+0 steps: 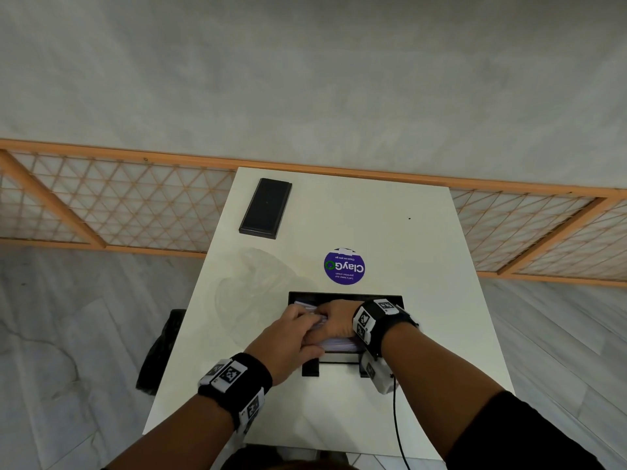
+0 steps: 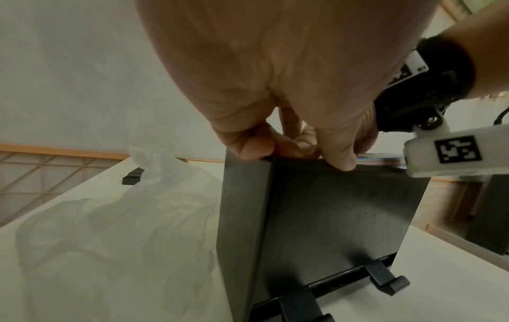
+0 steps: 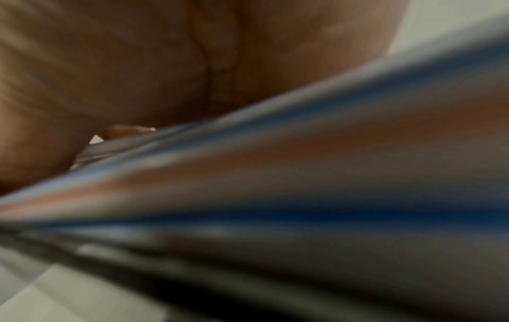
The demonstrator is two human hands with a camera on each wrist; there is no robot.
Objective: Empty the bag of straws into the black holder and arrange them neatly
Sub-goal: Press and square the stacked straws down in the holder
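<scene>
We see the straws (image 1: 336, 344) lying in the black holder (image 1: 342, 296) near the front of the white table (image 1: 390, 232). Our left hand (image 1: 291, 337) curls over the holder's left rim, fingers (image 2: 338, 156) bent onto the straws. Our right hand (image 1: 336, 320) lies on the pile; we cannot tell its grip. The empty clear bag (image 1: 251, 286) lies just left of the holder. Beyond sit a purple sticker (image 1: 344, 266) and a black lid (image 1: 266, 208).

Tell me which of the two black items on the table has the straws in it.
The black holder nearest the person, under both hands, just below the purple round sticker; pale straws show inside. The flat black lid at the far left corner lies apart, nothing on it.
</scene>
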